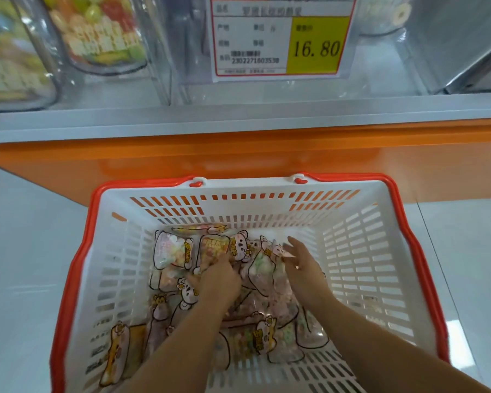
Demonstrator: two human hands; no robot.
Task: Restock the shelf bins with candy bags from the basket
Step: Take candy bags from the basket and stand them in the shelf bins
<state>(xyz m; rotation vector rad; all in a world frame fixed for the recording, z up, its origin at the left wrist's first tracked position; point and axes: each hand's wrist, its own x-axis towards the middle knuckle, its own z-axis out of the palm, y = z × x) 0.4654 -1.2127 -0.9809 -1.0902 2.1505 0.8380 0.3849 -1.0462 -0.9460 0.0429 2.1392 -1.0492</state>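
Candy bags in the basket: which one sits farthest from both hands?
The bag with the orange cartoon animal, in the near-left corner of the basket; the others cluster around the left hand and right hand.

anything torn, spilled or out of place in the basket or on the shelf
Nothing stands out. The candy bags lie in a loose heap in the basket, none visibly torn or spilled, and the shelf bins look intact.

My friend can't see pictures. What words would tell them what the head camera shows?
A person's left hand and right hand reach among candy bags in a white basket with a red rim. Above, a shelf holds clear bins of candy and a price tag reading 16.80.
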